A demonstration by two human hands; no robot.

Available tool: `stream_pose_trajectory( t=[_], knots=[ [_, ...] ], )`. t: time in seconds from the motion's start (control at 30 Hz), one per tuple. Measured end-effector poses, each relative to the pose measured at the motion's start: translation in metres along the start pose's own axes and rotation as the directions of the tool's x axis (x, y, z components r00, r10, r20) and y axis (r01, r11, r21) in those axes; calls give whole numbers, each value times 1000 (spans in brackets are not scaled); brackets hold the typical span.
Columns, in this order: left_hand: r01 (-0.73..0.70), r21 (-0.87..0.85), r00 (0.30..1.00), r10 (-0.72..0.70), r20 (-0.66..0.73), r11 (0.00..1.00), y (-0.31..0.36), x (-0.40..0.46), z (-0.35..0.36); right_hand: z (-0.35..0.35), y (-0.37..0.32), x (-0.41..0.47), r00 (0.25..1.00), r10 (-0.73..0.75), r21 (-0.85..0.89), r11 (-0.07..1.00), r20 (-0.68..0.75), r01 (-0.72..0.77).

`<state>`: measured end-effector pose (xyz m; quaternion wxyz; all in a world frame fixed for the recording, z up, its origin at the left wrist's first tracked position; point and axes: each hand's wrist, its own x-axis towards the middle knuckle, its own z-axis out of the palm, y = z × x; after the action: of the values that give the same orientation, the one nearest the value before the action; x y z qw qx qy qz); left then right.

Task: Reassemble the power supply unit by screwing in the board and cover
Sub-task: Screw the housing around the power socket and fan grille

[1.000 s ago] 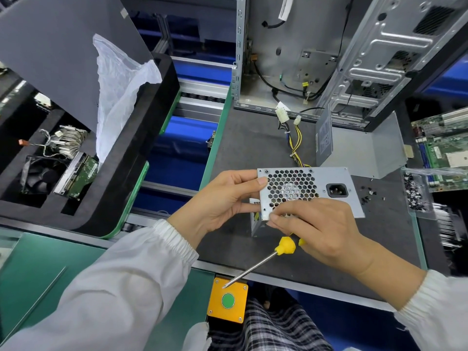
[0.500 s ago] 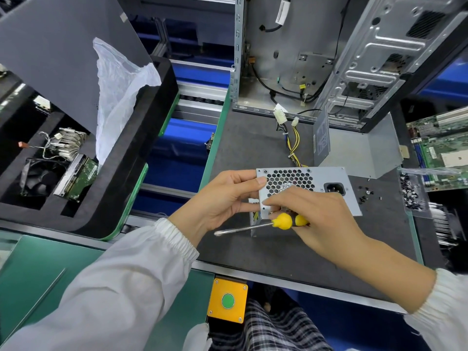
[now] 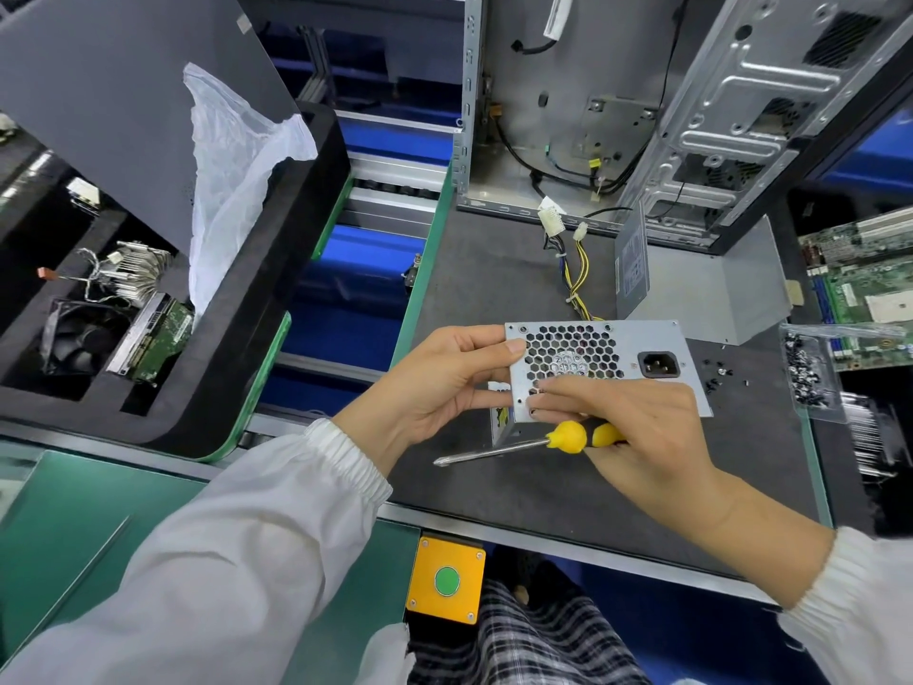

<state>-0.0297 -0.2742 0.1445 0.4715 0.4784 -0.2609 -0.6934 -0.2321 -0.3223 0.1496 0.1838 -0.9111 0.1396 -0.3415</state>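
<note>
Holding the PSU (image 3: 637,346) upright on the counter (image 3: 494,289), my left hand (image 3: 444,383) grips its edge; my right hand (image 3: 637,427) pinches a screw there with the screwdriver (image 3: 523,443) tucked sideways. Awkward grip: the screw could drop.

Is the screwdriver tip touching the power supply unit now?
Apart. In the head view the screwdriver tip points left over the mat, clear of the power supply unit.

Both white-sleeved arms reach forward over the mat's near edge, the left hand (image 3: 435,383) curled with thumb extended rightward, the right hand (image 3: 637,427) curled, fingertips (image 3: 543,388) bent inward.
</note>
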Motion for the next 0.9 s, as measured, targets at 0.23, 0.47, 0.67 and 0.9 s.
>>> stream_pose_trajectory(
  t=[0.23, 0.47, 0.67, 0.9],
  knots=[
    [9, 4, 1000, -9, -12, 1000, 0, 0, 0, 7, 4, -4, 995, -36, 13, 999, -89, 38],
    [10, -12, 1000, -10, -8, 1000, 0, 0, 0, 11, 5, -4, 994, -20, -29, 999, -103, 17],
    [12, -15, 1000, -12, -7, 1000, 0, 1, 0, 7, 3, -3, 998, -9, -75, 997, -55, 5],
    [4, -14, 1000, -4, 1, 1000, -1, 1, -1, 5, 1, -3, 999, -43, -91, 995, -2, 43]
  ],
)
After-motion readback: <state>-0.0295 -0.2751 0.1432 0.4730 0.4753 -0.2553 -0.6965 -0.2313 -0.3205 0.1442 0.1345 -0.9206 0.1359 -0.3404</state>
